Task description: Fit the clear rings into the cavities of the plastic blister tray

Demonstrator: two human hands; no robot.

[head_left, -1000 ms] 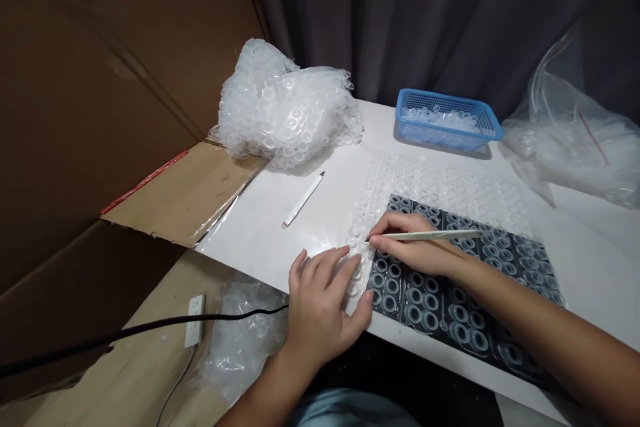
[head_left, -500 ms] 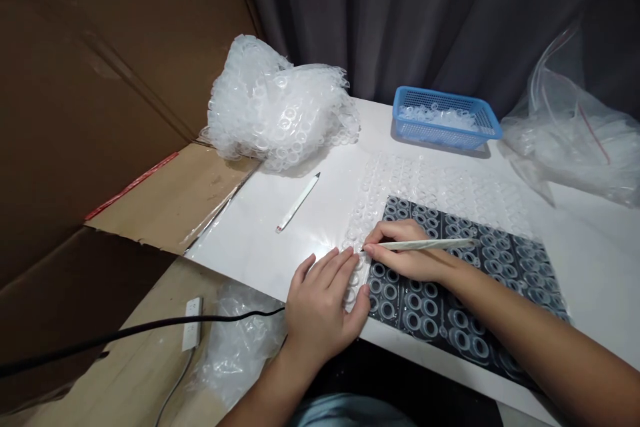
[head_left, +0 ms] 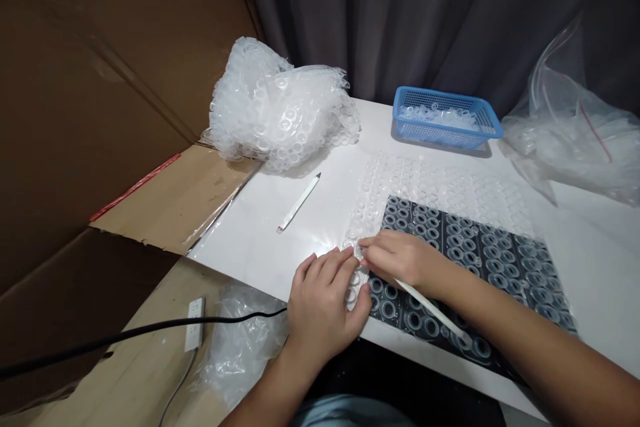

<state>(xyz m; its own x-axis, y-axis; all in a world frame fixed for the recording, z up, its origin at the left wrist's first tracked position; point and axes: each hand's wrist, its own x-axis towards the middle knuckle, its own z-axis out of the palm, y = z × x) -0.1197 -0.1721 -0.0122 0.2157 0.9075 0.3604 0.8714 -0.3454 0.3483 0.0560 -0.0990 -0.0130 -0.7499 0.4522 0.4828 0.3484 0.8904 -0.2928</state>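
Swung round since earlier, the white pen-like tool (head_left: 430, 308) is gripped in the right hand (head_left: 389, 257). Outstretched, the left hand (head_left: 323, 300) rests on the clear ringed sheet (head_left: 371, 197) on the surface (head_left: 250, 247)

The right hand (head_left: 397, 258) is rolled and the tool (head_left: 431, 308) swung, its rear end brought toward the near edge of the black sheet (head_left: 479, 240).

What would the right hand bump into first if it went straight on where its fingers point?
Most likely the left hand, lying just ahead of the right hand, though whether they touch is hard to tell.
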